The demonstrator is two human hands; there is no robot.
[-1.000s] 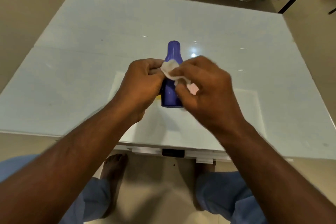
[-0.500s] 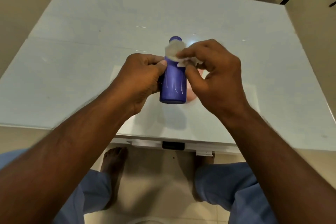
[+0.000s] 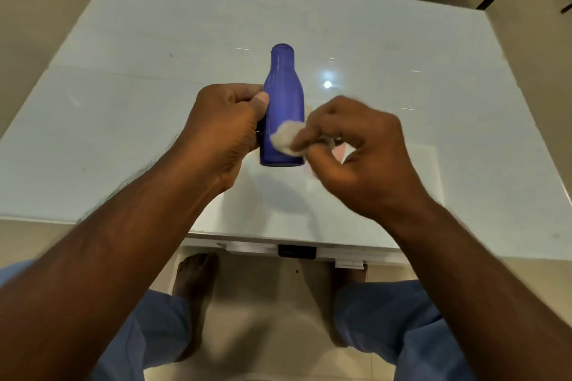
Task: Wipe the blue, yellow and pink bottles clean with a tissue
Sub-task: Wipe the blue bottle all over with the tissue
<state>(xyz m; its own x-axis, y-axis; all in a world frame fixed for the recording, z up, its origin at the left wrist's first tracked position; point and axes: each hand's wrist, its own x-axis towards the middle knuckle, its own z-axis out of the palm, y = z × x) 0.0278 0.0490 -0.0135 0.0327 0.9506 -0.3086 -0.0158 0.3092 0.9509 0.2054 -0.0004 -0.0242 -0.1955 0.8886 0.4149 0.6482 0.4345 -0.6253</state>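
Head view, looking down over two bare forearms toward a pale glass table [image 3: 123, 133].

Held upright above the table's near middle: a blue bottle [image 3: 283, 102], long axis running straight away from the viewer, open neck farthest, flat base nearest. Gripped on its left flank by the left hand [image 3: 223, 130], thumb pressed on the front shoulder, remaining fingers curled round the back.

Just right of the bottle's lower body: the right hand [image 3: 349, 148], slightly blurred, fingertips pinching a crumpled white tissue [image 3: 286, 139]. Tissue touching the lower front of the bottle, close above the base. Neck and shoulder bare, well up from the tissue.

Likely step: rubbing the blue bottle, first of three. Next stroke probably lengthwise, from base toward neck, along that long axis, with the left hand steadying or turning.

Behind the right hand, a sliver of pink [image 3: 340, 150], perhaps the pink bottle; too hidden to be sure. Yellow bottle not visible.

Below the table edge: blue trousers and bare feet on a tiled floor.
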